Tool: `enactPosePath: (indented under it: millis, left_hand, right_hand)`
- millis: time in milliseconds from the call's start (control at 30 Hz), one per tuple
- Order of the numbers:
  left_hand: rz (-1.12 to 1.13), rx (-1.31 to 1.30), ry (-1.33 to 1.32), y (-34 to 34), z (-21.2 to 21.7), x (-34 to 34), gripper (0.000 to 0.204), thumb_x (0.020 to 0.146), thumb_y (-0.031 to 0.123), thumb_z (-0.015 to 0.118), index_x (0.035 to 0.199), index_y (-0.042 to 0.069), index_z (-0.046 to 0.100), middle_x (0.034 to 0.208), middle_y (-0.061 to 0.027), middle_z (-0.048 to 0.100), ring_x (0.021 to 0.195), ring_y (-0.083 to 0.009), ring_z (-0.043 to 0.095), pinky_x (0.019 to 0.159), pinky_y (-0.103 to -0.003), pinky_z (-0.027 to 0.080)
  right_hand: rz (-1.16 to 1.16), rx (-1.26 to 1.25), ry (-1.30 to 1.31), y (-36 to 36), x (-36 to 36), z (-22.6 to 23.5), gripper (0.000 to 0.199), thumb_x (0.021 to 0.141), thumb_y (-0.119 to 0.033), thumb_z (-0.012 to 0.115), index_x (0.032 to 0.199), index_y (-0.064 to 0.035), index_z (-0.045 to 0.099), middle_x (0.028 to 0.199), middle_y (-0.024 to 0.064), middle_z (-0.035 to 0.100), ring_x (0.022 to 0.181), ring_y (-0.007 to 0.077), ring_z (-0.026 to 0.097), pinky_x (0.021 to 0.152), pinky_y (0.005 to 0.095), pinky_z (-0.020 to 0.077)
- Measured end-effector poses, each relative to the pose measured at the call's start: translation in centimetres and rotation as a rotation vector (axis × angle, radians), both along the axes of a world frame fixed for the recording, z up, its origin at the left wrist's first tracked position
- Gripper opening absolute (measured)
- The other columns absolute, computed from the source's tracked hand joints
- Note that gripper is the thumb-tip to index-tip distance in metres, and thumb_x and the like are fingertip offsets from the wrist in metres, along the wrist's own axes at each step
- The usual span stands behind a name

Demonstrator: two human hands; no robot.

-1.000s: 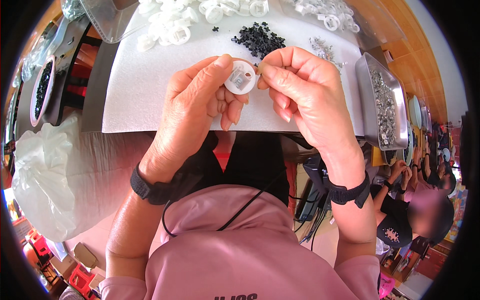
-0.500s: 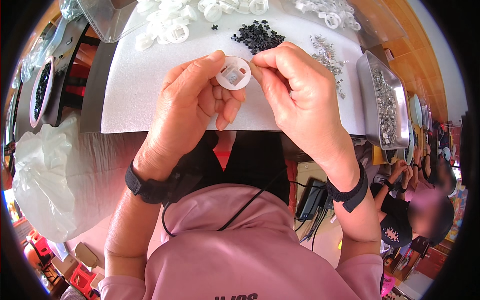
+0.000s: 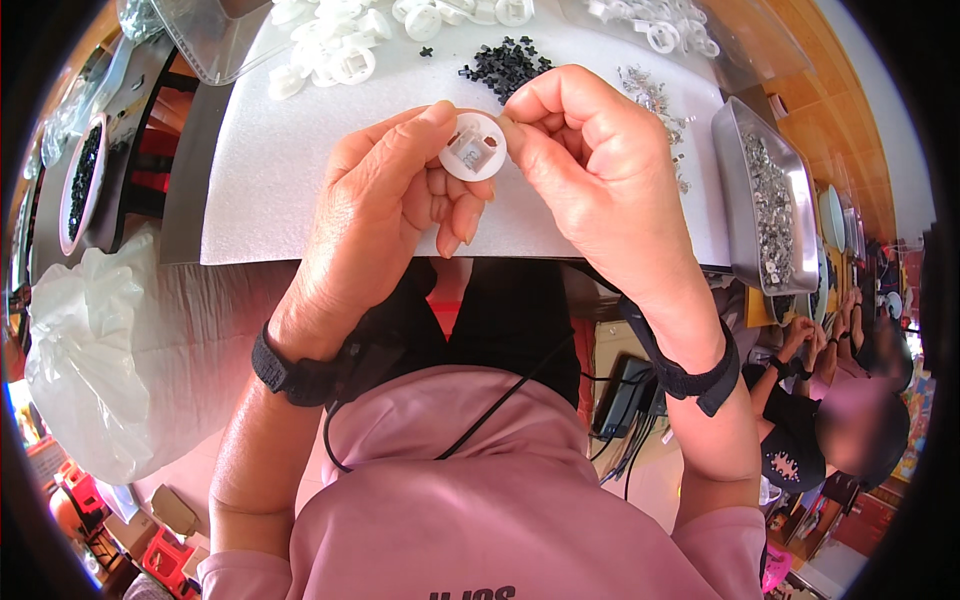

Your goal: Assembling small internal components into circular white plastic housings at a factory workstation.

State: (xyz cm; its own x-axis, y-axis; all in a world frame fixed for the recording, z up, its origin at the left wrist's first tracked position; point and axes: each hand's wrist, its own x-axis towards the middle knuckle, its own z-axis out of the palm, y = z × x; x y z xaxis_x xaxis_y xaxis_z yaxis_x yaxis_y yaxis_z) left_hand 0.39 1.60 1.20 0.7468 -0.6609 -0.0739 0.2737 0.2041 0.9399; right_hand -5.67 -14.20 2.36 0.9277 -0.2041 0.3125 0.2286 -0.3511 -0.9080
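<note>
Between the thumb and fingers of my left hand (image 3: 395,185) is a round white plastic housing (image 3: 472,165), its open side with a square recess facing me. My right hand (image 3: 590,165) pinches at the housing's right edge, thumb and forefinger pressed together; whatever they hold is hidden or too small to name. Beyond my hands lies a heap of small black cross-shaped parts (image 3: 505,68). Small metal pieces (image 3: 650,92) are scattered to the right of that heap. More white round housings (image 3: 350,62) are piled at the far left of the white foam sheet (image 3: 270,190).
A metal tray (image 3: 735,210) of small metal parts stands on the right. Farther off, more white parts (image 3: 665,35) lie at the back right. A translucent plastic bag (image 3: 95,350) hangs at the left, below a bowl of black parts (image 3: 82,185). Co-workers (image 3: 810,430) sit at the right.
The housing has shifted slightly right and tilted a little in my left hand. My right wrist has turned, with its thumb and forefinger still at the housing's edge.
</note>
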Motion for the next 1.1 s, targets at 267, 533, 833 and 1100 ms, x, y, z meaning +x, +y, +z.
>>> enactPosePath:
  millis: [267, 533, 833, 1100]
  left_hand:
    - [-0.024, -0.055, 0.105, 0.2, -0.1, 0.5, 0.045, 0.098, 0.032, 0.04, 0.081, -0.004, 0.061, 0.059, -0.0105, 0.056, 0.047, -0.0126, 0.045, 0.048, -0.025, 0.038]
    - [-0.032, -0.158, 0.17, 0.3, -0.8, 0.6, 0.046, 0.099, 0.032, 0.041, 0.081, -0.005, 0.061, 0.061, -0.0102, 0.058, 0.048, -0.0133, 0.048, 0.047, -0.025, 0.039]
    - [-0.037, -0.165, 0.181, 0.2, -0.8, 0.7, 0.046, 0.099, 0.031, 0.04, 0.079, -0.005, 0.061, 0.064, -0.0113, 0.059, 0.048, -0.0132, 0.048, 0.046, -0.025, 0.039]
    - [-0.033, -0.1, 0.114, 0.0, -0.2, 0.4, 0.044, 0.099, 0.034, 0.042, 0.085, -0.004, 0.06, 0.064, -0.0088, 0.056, 0.046, -0.0109, 0.045, 0.043, -0.023, 0.035]
  right_hand:
    - [0.002, -0.678, -0.359, -0.5, 0.1, -0.6, 0.024, 0.072, 0.016, 0.064, 0.09, 0.0013, 0.059, 0.076, 0.011, 0.055, 0.065, 0.0243, 0.059, 0.058, 0.027, 0.0478]
    - [0.037, -0.805, -0.331, -0.6, -0.5, -0.6, 0.032, 0.069, 0.017, 0.064, 0.096, 0.0022, 0.06, 0.084, 0.0114, 0.057, 0.069, 0.0249, 0.061, 0.057, 0.0317, 0.0504]
    - [0.066, -0.748, -0.346, -1.0, -0.3, -0.9, 0.029, 0.074, 0.016, 0.062, 0.1, 0.0028, 0.06, 0.084, 0.0118, 0.056, 0.069, 0.0234, 0.06, 0.059, 0.0288, 0.0497]
    - [0.005, -0.044, 0.045, -0.4, -0.4, 0.9, 0.013, 0.091, -0.01, 0.062, 0.085, 0.0012, 0.064, 0.063, 0.0011, 0.057, 0.054, 0.0064, 0.049, 0.049, 0.0229, 0.0395]
